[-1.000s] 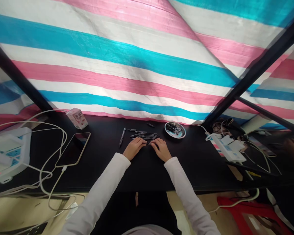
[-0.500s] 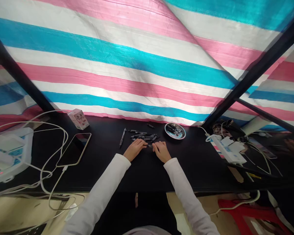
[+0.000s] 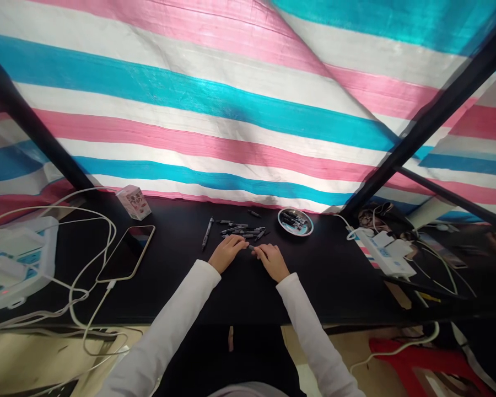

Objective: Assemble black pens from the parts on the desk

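Both my hands rest on a black table [image 3: 240, 292], fingers curled, meeting over a small dark pen part. My left hand [image 3: 227, 252] and my right hand [image 3: 271, 259] pinch it from either side; what it is exactly is too small to tell. Just beyond my fingers lies a loose pile of dark pen parts [image 3: 243, 229]. A single whole pen [image 3: 207, 231] lies to the left of the pile. A small round dish [image 3: 295, 221] with more dark pieces sits to the right.
A phone [image 3: 127, 252] on a white cable lies at left, near a small printed box [image 3: 133, 202] and a white power strip [image 3: 12, 262]. Another power strip [image 3: 382, 252] with cables sits at right. A striped tarp [image 3: 231, 110] hangs behind.
My right hand has drawn back slightly toward me. My left hand stays nearly where it was.
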`<state>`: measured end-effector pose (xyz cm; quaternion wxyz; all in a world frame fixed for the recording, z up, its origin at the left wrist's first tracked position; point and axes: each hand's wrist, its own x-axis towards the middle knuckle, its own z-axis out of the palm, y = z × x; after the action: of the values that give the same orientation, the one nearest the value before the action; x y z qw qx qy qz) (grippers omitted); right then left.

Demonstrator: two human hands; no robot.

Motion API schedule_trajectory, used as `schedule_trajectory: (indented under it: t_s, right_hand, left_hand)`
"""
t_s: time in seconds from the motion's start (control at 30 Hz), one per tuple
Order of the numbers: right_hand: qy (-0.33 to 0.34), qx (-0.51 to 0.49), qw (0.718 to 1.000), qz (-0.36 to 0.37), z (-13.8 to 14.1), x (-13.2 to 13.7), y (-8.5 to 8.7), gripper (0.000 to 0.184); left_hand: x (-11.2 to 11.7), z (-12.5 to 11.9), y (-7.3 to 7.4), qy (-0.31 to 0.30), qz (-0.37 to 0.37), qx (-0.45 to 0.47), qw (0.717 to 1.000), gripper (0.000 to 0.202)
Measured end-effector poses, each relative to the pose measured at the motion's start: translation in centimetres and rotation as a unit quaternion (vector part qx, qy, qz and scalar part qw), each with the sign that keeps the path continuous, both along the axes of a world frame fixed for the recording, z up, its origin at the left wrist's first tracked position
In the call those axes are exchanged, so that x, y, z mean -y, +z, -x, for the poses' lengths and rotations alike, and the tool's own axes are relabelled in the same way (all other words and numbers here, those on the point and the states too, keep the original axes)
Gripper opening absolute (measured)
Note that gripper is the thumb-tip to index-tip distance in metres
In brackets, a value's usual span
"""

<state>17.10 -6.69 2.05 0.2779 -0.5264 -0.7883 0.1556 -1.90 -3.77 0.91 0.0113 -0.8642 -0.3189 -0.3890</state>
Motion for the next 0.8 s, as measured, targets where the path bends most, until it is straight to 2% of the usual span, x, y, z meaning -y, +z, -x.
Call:
schedule_trajectory:
  t_s: [0.1, 0.2, 0.27, 0.37, 0.43, 0.53, 0.6, 0.7, 0.8]
  right_hand:
    - [-0.033, 0.022, 0.996, -0.079, -0.2, 0.5, 0.5, 0.032]
    - [-0.022, 0.042, 0.993, -0.104, -0.2, 0.6, 0.8, 0.032]
    - [-0.025, 0.022, 0.996, -0.078, 0.0, 0.5, 1.1, 0.041]
    - [-0.019, -0.047, 0.998, 0.034, 0.3, 0.9, 1.9, 0.054]
    - [-0.017, -0.069, 0.995, 0.065, 0.5, 1.5, 2.7, 0.052]
    - [-0.03, -0.042, 0.999, -0.015, 0.9, 2.2, 3.5, 0.031]
    - [-0.031, -0.005, 0.997, -0.064, 1.2, 2.3, 3.7, 0.024]
    - [-0.042, 0.033, 0.994, -0.092, 1.4, 1.9, 3.5, 0.024]
    - [-0.045, 0.037, 0.994, -0.087, 1.2, 1.4, 3.2, 0.025]
  left_hand:
    - [0.0, 0.0, 0.4, 0.004, 0.008, 0.007, 1.0, 0.017]
    - [0.2, -0.2, 0.6, 0.001, 0.006, 0.012, 1.0, 0.018]
    - [0.5, -0.1, 0.7, -0.003, -0.014, 0.009, 1.0, 0.018]
    - [1.2, 0.4, 0.7, -0.019, -0.056, -0.011, 0.998, 0.022]
    - [1.6, 0.8, 0.9, -0.017, -0.07, -0.013, 0.997, 0.023]
    - [1.9, 1.1, 1.1, 0.004, -0.05, -0.004, 0.999, 0.02]
    - [1.9, 1.1, 1.2, 0.015, -0.032, -0.007, 0.999, 0.018]
    - [1.7, 0.7, 1.1, 0.024, -0.042, -0.019, 0.999, 0.016]
    - [1.4, 0.4, 1.0, 0.036, -0.054, -0.027, 0.997, 0.016]
